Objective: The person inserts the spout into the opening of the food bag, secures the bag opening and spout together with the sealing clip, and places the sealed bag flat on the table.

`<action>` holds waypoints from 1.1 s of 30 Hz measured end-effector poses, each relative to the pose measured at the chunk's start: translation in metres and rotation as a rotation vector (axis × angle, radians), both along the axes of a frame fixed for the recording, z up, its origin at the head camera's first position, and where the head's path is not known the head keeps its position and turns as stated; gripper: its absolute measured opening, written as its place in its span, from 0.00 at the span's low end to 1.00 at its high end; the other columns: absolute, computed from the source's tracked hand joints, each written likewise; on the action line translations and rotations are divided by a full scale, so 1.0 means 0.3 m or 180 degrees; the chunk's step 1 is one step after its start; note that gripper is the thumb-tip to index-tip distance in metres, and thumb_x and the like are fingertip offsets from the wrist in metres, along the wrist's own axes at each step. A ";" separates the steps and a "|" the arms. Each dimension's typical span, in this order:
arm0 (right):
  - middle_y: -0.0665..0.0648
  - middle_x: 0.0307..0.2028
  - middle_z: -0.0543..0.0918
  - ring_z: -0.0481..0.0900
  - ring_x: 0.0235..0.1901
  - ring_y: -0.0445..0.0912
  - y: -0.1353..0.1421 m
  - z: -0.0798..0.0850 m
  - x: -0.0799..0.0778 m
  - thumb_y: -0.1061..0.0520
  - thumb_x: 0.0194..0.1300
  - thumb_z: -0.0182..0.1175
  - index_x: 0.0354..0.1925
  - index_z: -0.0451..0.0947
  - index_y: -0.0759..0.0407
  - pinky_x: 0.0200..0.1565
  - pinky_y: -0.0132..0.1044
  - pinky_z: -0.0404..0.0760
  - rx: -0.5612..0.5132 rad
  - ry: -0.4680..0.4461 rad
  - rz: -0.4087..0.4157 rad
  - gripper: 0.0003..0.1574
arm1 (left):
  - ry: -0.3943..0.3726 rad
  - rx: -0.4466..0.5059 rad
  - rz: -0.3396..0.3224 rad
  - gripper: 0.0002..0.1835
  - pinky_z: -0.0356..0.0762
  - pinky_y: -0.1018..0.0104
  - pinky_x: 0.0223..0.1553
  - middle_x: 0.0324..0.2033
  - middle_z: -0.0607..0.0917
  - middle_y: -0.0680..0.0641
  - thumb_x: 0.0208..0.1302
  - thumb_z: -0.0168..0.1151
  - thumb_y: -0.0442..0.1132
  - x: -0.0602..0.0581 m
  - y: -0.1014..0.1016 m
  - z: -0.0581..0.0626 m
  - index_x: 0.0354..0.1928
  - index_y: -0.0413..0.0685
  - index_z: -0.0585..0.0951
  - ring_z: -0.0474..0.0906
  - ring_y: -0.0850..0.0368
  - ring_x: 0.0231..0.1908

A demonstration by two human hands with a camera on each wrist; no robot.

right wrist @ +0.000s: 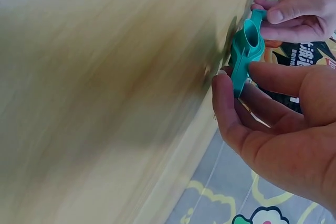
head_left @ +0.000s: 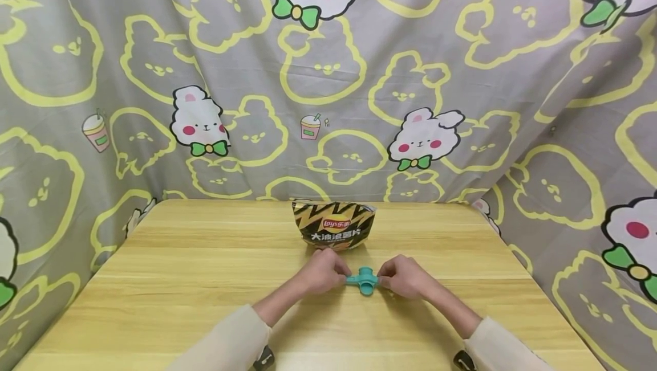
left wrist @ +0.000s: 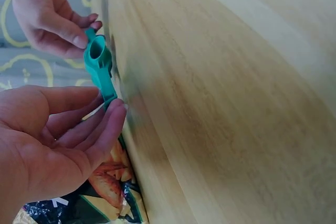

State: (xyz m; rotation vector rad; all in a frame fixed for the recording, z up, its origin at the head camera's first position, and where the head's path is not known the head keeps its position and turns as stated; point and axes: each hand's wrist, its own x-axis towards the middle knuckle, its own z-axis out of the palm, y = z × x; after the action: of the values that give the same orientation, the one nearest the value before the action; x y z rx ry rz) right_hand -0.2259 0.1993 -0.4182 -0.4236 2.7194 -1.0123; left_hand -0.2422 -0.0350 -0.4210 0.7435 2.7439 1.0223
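Observation:
A teal plastic piece (head_left: 366, 281), with a short open tube in its middle and a flat arm at each side, is held between both hands low over the wooden table. My left hand (head_left: 324, 271) pinches the end of its left arm between thumb and fingers. At the opposite end, my right hand (head_left: 404, 277) pinches the other arm the same way. In the right wrist view, the tube's round opening shows on the teal piece (right wrist: 251, 34). A black and gold Lay's chip bag (head_left: 336, 225) stands just behind the left hand, untouched as far as the head view shows.
The light wooden table (head_left: 205, 257) runs back to a grey curtain (head_left: 246, 74) printed with cartoon rabbits, which also hangs along both sides. Beige sleeves (head_left: 231, 339) cover the forearms, and a dark strap shows by each wrist.

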 end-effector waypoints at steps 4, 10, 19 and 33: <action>0.55 0.27 0.86 0.81 0.22 0.46 -0.006 0.007 -0.001 0.62 0.67 0.64 0.36 0.86 0.62 0.26 0.37 0.79 -0.0118 -0.0038 0.0010 0.05 | -0.0010 0.0101 0.0002 0.06 0.77 0.61 0.47 0.33 0.92 0.50 0.55 0.71 0.28 -0.003 -0.012 0.012 0.34 0.45 0.91 0.83 0.59 0.36; 0.57 0.28 0.86 0.79 0.22 0.45 -0.020 0.024 -0.006 0.64 0.66 0.64 0.35 0.86 0.63 0.27 0.37 0.79 -0.0229 -0.0107 -0.0042 0.04 | -0.0108 0.0187 0.0065 0.04 0.81 0.65 0.38 0.31 0.91 0.50 0.56 0.73 0.30 -0.011 -0.032 0.028 0.32 0.46 0.91 0.82 0.61 0.33; 0.59 0.24 0.85 0.80 0.22 0.49 -0.030 0.042 -0.008 0.69 0.60 0.63 0.34 0.85 0.66 0.26 0.39 0.80 -0.0397 -0.0065 0.0062 0.04 | -0.0317 0.0284 0.0106 0.04 0.81 0.67 0.34 0.29 0.90 0.50 0.55 0.75 0.31 -0.016 -0.056 0.036 0.32 0.45 0.90 0.84 0.58 0.31; 0.57 0.29 0.86 0.79 0.29 0.45 -0.047 0.063 -0.014 0.66 0.61 0.66 0.35 0.85 0.63 0.33 0.38 0.79 -0.0272 0.0001 0.0076 0.03 | -0.0434 0.0716 0.0312 0.04 0.82 0.65 0.31 0.29 0.90 0.50 0.57 0.73 0.29 -0.016 -0.075 0.060 0.32 0.44 0.91 0.86 0.54 0.29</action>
State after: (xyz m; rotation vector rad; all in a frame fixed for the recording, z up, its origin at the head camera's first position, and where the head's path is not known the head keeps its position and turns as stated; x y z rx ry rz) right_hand -0.2301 0.1853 -0.3992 -0.4695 2.6721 -1.1251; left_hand -0.2471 -0.0575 -0.4029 0.5478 2.5998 1.3651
